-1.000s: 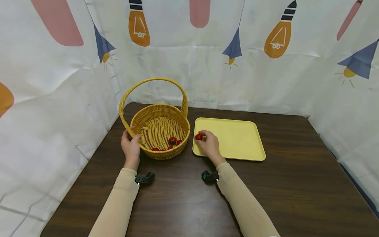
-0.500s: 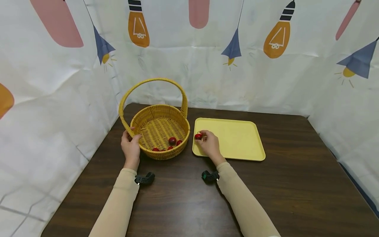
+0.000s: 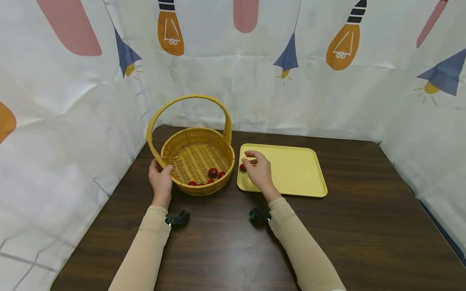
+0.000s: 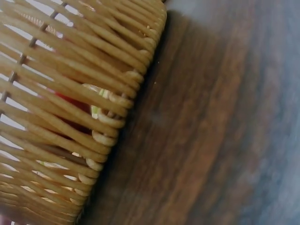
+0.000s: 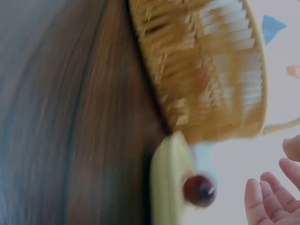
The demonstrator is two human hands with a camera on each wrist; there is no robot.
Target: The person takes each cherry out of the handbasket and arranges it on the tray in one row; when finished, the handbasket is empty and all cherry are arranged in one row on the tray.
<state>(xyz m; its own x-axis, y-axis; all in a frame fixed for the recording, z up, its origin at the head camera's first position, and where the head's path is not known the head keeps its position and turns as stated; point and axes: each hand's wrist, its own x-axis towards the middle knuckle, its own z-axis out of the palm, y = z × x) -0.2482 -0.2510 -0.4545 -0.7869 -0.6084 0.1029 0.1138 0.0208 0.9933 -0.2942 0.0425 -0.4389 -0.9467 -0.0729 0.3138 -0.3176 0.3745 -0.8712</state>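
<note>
Left fingers (image 3: 154, 166) grip the basket (image 3: 197, 190), with right fingers (image 3: 256, 154) parted beside a red fruit (image 5: 199, 191) on the tray (image 3: 296, 169)

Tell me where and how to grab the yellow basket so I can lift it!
Probably by the top of its handle, coming from above: the basket stands upright and the handle arches high over it. The left hand grips lower down.

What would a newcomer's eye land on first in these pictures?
Probably the tall-handled yellow wicker basket left of centre, with red balls inside and the left hand gripping its side. To its right, a lone red ball shows at a pale yellow tray's left edge, near the right hand.
</note>
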